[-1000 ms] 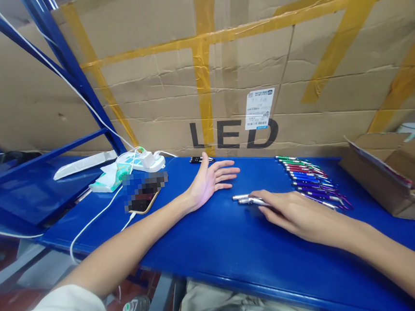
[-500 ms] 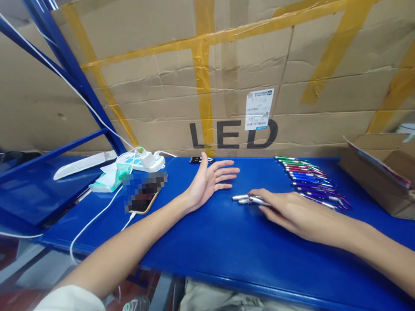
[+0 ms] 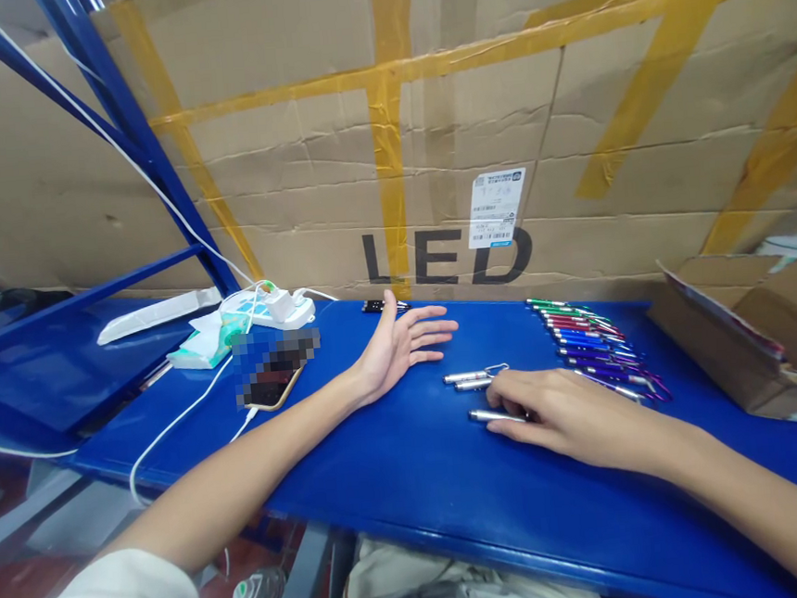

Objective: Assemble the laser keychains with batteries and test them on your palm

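Note:
My left hand [image 3: 402, 343] rests on its edge on the blue table [image 3: 385, 468], palm turned right, thumb up and fingers spread, with nothing in it. Over the middle of the table my right hand [image 3: 554, 406] is curled, palm down. A silver pen [image 3: 487, 415] sticks out to the left between its thumb and fingers. Just beyond lie two more silver pens [image 3: 464, 378] side by side, one of them reaching under the fingertips. Behind the right hand is a row of several coloured pens [image 3: 589, 333], green, red, blue and purple.
An open cardboard box [image 3: 731, 354] stands on the right. At the left are a phone [image 3: 276, 379] on a cable, a tissue pack [image 3: 200, 346] and a power strip [image 3: 288, 313]. A dark item [image 3: 375, 307] lies behind my left thumb. A large carton [image 3: 290, 178] walls off the back.
The silver pens, bunched together in my right hand before, are now apart: two lie on the table and one is nearer me at the thumb. My left hand has hardly moved.

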`<state>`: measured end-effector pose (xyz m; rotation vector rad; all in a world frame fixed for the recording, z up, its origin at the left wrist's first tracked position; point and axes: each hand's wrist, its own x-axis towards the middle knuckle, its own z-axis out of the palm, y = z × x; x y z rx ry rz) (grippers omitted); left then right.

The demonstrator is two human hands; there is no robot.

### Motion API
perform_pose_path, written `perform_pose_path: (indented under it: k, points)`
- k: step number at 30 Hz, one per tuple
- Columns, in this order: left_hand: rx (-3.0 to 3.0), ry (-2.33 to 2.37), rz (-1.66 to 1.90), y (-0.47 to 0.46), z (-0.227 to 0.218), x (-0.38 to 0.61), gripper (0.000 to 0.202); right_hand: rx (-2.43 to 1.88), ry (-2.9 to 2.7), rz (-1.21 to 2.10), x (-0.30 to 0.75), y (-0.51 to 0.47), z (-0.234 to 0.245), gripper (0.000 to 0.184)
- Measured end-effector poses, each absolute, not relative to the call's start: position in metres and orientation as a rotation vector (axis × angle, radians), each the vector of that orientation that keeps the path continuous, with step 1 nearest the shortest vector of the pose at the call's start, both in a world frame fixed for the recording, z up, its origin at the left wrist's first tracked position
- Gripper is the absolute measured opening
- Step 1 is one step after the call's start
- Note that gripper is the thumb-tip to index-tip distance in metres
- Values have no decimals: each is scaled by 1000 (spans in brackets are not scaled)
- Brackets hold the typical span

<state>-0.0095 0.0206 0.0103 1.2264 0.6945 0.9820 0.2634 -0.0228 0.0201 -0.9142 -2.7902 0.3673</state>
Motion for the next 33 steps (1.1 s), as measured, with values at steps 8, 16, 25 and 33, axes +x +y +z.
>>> perform_pose_path:
  k: [8,16,25,33]
  points:
    - [1232,712,994,21,10,-8,92,-870,-2666,146,263,-13,5,32]
    - [1200,711,1002,20,13,-8,90,-960,-2598,208,263,-13,4,29]
    - [1136,681,997,18,17,-8,92,-884,-2533,408,268,-13,5,32]
    - [1122,693,1004,19,17,-7,94,-872,-2525,392,266,-16,7,28]
